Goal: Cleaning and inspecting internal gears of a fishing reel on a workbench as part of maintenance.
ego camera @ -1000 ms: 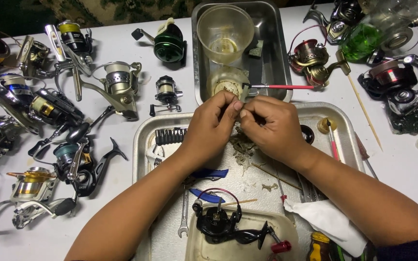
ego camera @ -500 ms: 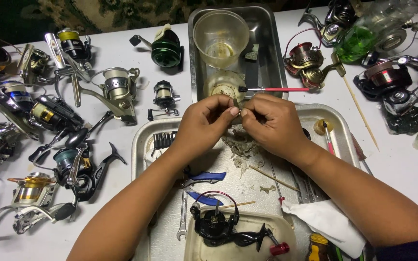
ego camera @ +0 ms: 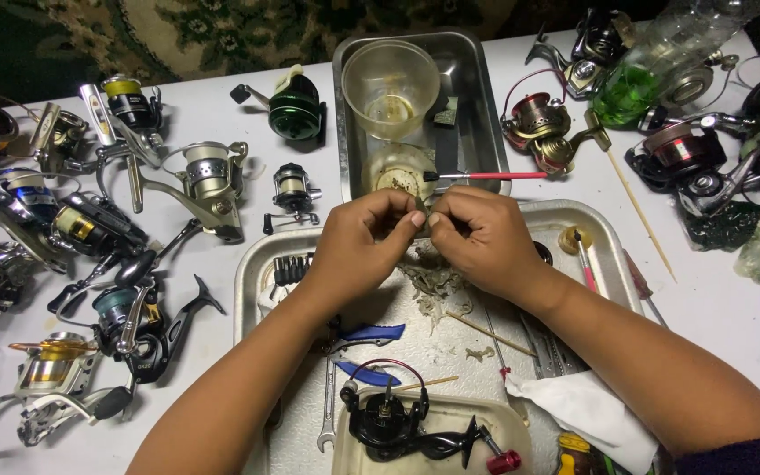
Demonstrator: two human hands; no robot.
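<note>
Both hands, left hand (ego camera: 364,239) and right hand (ego camera: 478,237), meet fingertip to fingertip, pinching a small part too hidden to identify, above the metal tray (ego camera: 252,286).

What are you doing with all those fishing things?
A person's left hand and right hand are pinched together over a metal tray, working on a small part too hidden to identify. Bits of debris lie under them. A black fishing reel sits in a tub nearer the person, a plastic cup stands in a second tray, and many more reels cover the table.
</note>
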